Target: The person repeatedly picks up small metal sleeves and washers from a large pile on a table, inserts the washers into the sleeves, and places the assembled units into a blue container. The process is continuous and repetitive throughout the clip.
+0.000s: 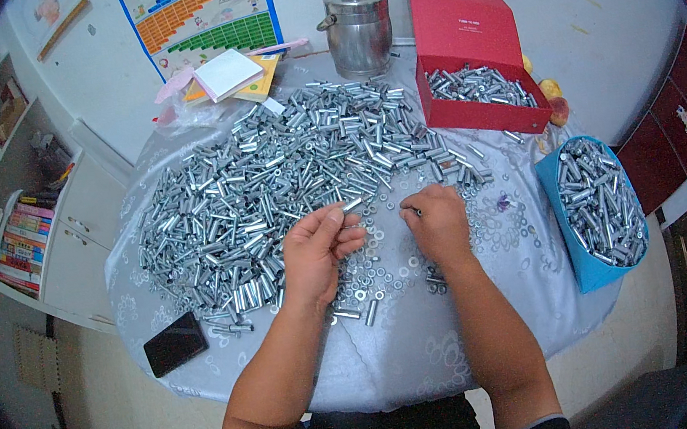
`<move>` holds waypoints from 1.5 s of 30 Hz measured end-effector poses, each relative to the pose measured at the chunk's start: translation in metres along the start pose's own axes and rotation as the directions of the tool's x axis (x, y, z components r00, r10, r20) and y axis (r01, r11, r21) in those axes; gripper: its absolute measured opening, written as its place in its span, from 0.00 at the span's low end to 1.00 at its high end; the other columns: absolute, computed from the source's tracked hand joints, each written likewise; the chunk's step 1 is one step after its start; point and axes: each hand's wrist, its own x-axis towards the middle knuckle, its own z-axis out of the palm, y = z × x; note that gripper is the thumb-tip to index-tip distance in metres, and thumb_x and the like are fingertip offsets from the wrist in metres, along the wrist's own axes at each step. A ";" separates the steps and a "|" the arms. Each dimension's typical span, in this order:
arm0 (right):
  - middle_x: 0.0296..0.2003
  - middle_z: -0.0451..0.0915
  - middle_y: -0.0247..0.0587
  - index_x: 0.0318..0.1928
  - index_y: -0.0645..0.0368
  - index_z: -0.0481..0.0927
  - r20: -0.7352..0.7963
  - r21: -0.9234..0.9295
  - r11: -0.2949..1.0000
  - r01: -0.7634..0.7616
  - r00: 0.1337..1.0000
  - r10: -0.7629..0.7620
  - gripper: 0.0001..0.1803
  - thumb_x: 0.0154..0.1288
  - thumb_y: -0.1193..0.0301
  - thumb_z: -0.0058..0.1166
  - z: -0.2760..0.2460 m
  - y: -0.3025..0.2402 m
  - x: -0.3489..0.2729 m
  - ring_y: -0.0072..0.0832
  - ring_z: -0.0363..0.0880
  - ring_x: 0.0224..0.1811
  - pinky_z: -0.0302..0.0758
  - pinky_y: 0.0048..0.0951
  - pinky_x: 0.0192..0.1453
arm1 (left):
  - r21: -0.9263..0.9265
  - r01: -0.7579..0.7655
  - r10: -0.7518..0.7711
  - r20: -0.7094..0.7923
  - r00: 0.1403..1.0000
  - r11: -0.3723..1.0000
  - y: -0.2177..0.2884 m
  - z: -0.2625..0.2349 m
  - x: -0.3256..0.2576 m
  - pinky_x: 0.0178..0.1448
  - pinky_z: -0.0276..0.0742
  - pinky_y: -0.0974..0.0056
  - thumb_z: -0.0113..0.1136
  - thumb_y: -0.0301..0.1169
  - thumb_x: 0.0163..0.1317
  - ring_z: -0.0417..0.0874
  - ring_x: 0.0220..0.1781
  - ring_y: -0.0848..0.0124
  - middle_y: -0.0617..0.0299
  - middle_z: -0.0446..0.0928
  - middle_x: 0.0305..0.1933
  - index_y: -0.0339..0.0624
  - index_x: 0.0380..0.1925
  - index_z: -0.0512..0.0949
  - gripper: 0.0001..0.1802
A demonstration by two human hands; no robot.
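Observation:
My left hand [314, 252] is closed at thumb and forefinger on a small shiny metal sleeve [353, 205]; its other fingers curl loosely. Facing it, my right hand [439, 222] has its fingers pinched together, with a dark small end showing at the tips that I cannot make out. Behind and left of both hands spreads a big heap of silvery metal sleeves [270, 163]. Flat round washers [380, 274] lie scattered between and under my hands. A few loose sleeves [372, 312] rest near my left wrist.
An open red box [485, 119] of metal pieces stands at the back right, and a blue bin [562, 211] of sleeves at the right edge. A lidded metal pot [360, 34], notepads [230, 75] and a black phone [175, 344] sit on the cloth-covered round table [396, 378].

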 end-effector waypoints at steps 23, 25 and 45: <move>0.29 0.78 0.31 0.39 0.63 0.80 0.366 0.843 0.328 -0.427 0.901 0.232 0.09 0.67 0.69 0.54 -0.029 -0.035 -0.004 0.18 0.73 0.29 0.71 0.20 0.35 | 0.010 0.154 -0.154 0.149 0.977 0.988 -0.005 0.005 -0.004 0.36 0.84 0.68 0.55 0.30 0.68 0.85 0.32 0.69 0.54 0.83 0.35 0.31 0.48 0.77 0.14; 0.30 0.79 0.33 0.39 0.64 0.80 0.349 0.824 0.377 -0.422 0.903 0.250 0.09 0.67 0.70 0.55 -0.030 -0.039 -0.005 0.19 0.74 0.29 0.72 0.21 0.36 | -0.021 0.167 -0.163 0.139 0.977 0.986 -0.006 0.005 -0.004 0.36 0.84 0.69 0.54 0.30 0.68 0.86 0.32 0.69 0.54 0.83 0.35 0.31 0.47 0.77 0.13; 0.34 0.81 0.35 0.49 0.63 0.81 0.257 0.769 0.565 -0.298 0.954 0.153 0.14 0.63 0.76 0.59 -0.030 -0.050 -0.011 0.18 0.77 0.33 0.75 0.20 0.38 | -0.174 0.264 -0.223 0.225 0.948 0.949 -0.012 -0.007 0.002 0.36 0.86 0.69 0.52 0.30 0.69 0.87 0.34 0.68 0.53 0.83 0.36 0.31 0.44 0.77 0.12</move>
